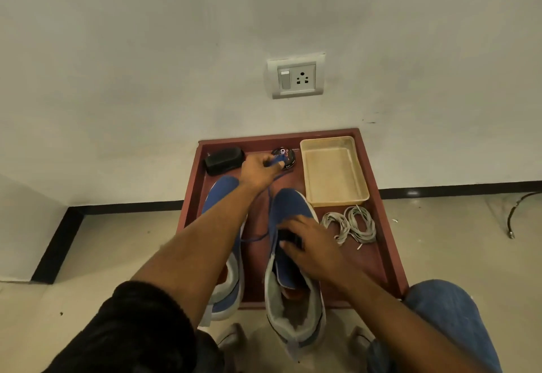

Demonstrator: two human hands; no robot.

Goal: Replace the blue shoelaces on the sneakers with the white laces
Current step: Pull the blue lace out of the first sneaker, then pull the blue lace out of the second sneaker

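Beige floor [440, 240] beneath white wall [146, 50]

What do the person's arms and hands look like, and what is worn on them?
Both forearms are bare. The left arm has a black sleeve pushed up near the elbow. No rings, watch or gloves show on the left hand or the right hand.
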